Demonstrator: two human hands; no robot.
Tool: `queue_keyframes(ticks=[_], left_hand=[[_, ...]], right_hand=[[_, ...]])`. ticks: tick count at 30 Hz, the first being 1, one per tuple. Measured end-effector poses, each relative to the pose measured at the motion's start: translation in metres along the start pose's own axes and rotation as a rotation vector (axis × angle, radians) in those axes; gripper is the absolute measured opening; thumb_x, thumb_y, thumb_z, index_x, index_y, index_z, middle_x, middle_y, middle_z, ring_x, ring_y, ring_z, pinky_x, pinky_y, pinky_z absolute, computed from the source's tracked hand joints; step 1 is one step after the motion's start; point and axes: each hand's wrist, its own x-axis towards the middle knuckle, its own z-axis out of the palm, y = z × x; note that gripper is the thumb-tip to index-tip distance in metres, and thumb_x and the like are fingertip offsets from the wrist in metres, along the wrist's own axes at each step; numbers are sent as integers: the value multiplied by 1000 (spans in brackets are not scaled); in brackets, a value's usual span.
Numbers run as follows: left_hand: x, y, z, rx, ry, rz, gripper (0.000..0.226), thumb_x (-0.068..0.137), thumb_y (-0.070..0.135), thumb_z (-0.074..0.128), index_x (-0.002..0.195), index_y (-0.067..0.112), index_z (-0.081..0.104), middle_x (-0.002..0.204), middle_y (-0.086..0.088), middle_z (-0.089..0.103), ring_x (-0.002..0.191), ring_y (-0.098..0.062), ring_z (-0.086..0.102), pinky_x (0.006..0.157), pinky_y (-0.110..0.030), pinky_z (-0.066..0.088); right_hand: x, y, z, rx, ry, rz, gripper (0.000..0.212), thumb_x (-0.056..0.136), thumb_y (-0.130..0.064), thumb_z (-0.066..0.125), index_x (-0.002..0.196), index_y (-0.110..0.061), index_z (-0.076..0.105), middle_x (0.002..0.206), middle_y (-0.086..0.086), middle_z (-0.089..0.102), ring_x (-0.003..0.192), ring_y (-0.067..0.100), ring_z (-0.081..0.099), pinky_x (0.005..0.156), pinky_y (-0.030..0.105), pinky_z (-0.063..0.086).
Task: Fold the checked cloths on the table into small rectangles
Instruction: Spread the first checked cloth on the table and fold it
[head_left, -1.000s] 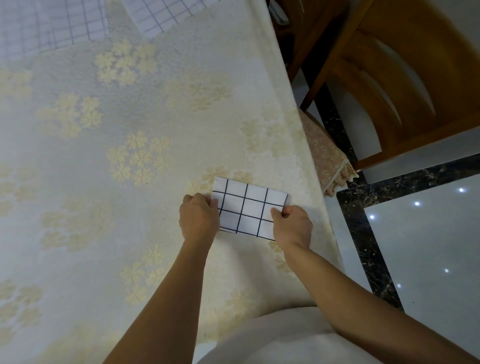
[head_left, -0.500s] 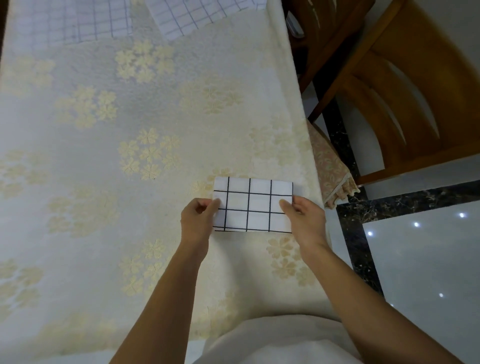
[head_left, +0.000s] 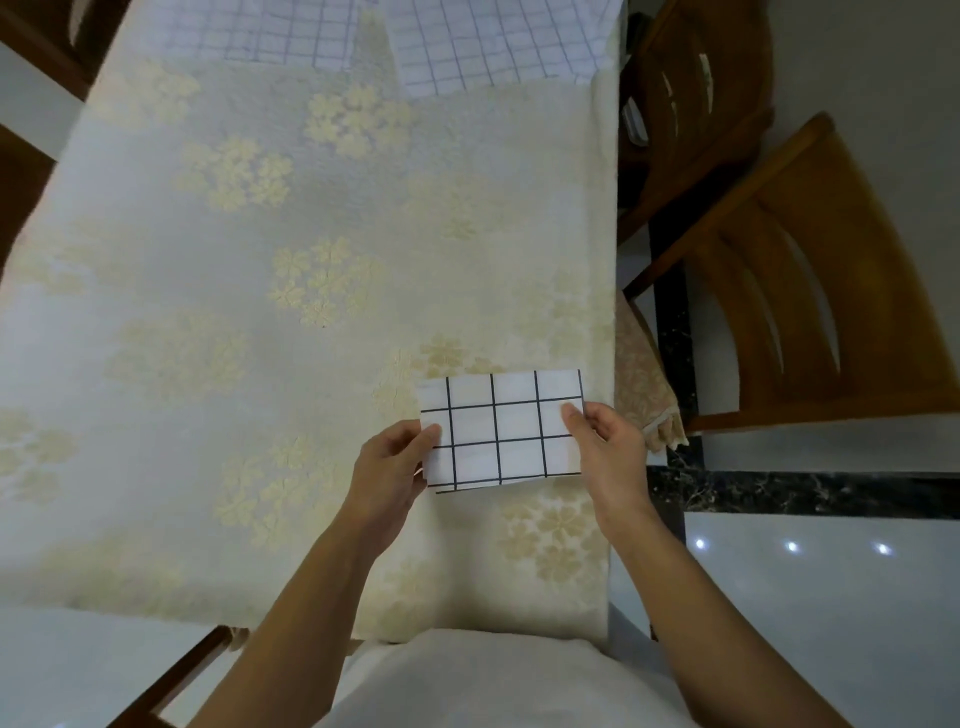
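Observation:
A small folded white cloth with black checks (head_left: 501, 428) is held near the table's right front edge. My left hand (head_left: 392, 465) pinches its left edge, thumb on top. At the cloth's right edge my right hand (head_left: 605, 447) pinches it the same way. Whether the cloth touches the table I cannot tell. Two larger checked cloths lie flat at the far end: one at the back left (head_left: 270, 31), one at the back right (head_left: 498, 47).
The table carries a cream tablecloth with pale flower patterns (head_left: 234, 291). A wooden chair (head_left: 810, 291) stands to the right, another (head_left: 691, 104) behind it. Glossy floor tiles with a dark marble strip (head_left: 805, 493) lie beyond the right edge.
Both hands have shifted from pressing the folded cloth's near corners to pinching its left and right edges. The cloth now sits squarer to me, and the view has widened toward the far cloths.

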Motion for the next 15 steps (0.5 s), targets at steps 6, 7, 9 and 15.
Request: queue_keyframes(ticks=[6,7,9,15], left_hand=[[-14,-4,17,-35,60,29,27,99,14,58,105,-12,59,95,-12,71,90,-25,67,82,-37,57],[-16,-5,20,-42,75,32,27,99,15,58,104,-11,59,96,-14,70,91,-26,66,83,-37,57],[-22,-7,26,-58,105,45,23,98,15,59,102,-8,61,99,-17,70,92,-26,66,83,-38,57],[-47,-27,54,-132,299,78,18,98,17,59,100,0,66,100,-16,71,88,-27,65,84,-43,53]], right_hand=[[7,-5,-17,-67,-62,-14,15,95,-27,68,89,-14,71,95,6,72,93,15,64,88,28,50],[10,-6,-20,-81,-79,-22,13,95,-28,68,89,-16,71,96,6,72,95,15,65,88,27,50],[13,-9,-26,-94,-116,-39,9,94,-28,68,88,-22,70,97,2,72,96,14,65,85,24,49],[32,-11,-43,-198,-292,-83,13,94,-29,69,92,-17,70,94,1,70,94,15,65,82,25,49]])
